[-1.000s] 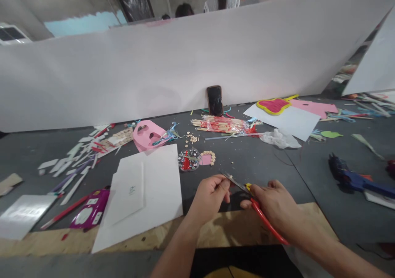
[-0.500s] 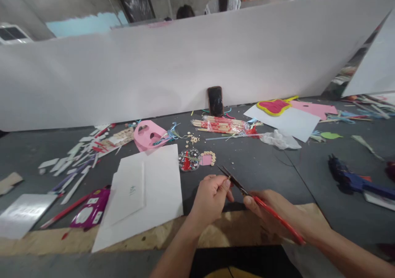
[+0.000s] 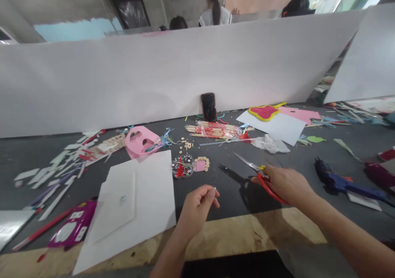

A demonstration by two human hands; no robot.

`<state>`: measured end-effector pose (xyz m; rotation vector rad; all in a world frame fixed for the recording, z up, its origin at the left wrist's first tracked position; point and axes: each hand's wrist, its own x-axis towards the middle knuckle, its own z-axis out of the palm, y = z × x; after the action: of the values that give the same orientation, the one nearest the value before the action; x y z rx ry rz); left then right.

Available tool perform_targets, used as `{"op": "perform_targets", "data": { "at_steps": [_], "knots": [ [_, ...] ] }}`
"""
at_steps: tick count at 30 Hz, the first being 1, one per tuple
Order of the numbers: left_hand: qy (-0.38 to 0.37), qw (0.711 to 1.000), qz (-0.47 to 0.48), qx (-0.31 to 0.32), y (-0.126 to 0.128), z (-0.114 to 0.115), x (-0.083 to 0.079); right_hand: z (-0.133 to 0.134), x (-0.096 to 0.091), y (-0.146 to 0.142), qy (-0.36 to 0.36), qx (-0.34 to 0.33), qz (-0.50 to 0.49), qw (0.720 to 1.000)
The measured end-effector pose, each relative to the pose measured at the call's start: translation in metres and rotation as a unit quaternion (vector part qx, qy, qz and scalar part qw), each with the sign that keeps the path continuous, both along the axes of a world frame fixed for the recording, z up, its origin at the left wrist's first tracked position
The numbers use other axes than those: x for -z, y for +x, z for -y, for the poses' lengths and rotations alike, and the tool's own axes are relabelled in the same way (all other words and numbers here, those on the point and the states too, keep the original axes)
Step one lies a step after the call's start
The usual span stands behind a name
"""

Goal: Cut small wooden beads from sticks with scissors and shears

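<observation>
My right hand [image 3: 288, 184] grips red-handled scissors [image 3: 248, 162], held over the dark tabletop with the blades pointing up and left. Lower down, my left hand [image 3: 197, 206] is closed in a pinch; a tiny pale bit shows at its fingertips, too small to name. Beyond that hand lies a small pink piece [image 3: 200, 165] edged with pale bits. It touches a rounded, clear-looking piece [image 3: 182, 167] covered with small dark and white dots and a red strip. Loose pale bits [image 3: 186, 145] are scattered just behind them.
White sheets [image 3: 154, 195] and a pink mask-like cutout [image 3: 142, 142] lie at left. A phone [image 3: 209, 107] leans against the white board [image 3: 173, 72]. Wrapped sticks [image 3: 212, 130] lie before it. At right rests a blue glue gun [image 3: 342, 183]. People are behind the board.
The scissors have moved away from my left fingers, up and to the right, with my right hand. My left hand stays pinched and sits slightly lower and further left in view.
</observation>
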<state>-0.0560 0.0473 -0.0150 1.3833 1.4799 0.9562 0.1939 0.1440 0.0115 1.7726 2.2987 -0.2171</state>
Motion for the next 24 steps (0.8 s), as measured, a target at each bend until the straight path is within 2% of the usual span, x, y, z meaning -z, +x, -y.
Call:
{"op": "perform_targets", "data": {
  "at_steps": [3,6,11,15,19,24],
  "knots": [
    [-0.006,1.000,0.016,-0.012,0.001,0.003,0.001,-0.011,0.003,0.014,0.013,-0.003,0.047,0.999],
    [-0.003,1.000,0.025,-0.015,0.003,0.004,0.002,-0.019,0.005,0.023,-0.014,-0.033,0.061,0.997],
    [0.002,0.999,0.025,-0.029,-0.005,0.007,0.002,-0.048,-0.010,0.032,-0.076,-0.052,0.059,0.994],
    [0.010,0.996,0.065,-0.063,-0.011,0.016,0.008,-0.086,-0.019,0.024,-0.018,-0.034,0.004,0.999],
    [0.008,0.985,0.112,-0.129,-0.015,0.030,0.020,-0.111,-0.003,0.002,0.039,0.018,-0.021,0.999],
    [0.013,0.974,0.126,-0.186,-0.016,0.047,0.038,-0.123,0.020,-0.015,0.063,0.056,-0.026,0.996]
  ]
}}
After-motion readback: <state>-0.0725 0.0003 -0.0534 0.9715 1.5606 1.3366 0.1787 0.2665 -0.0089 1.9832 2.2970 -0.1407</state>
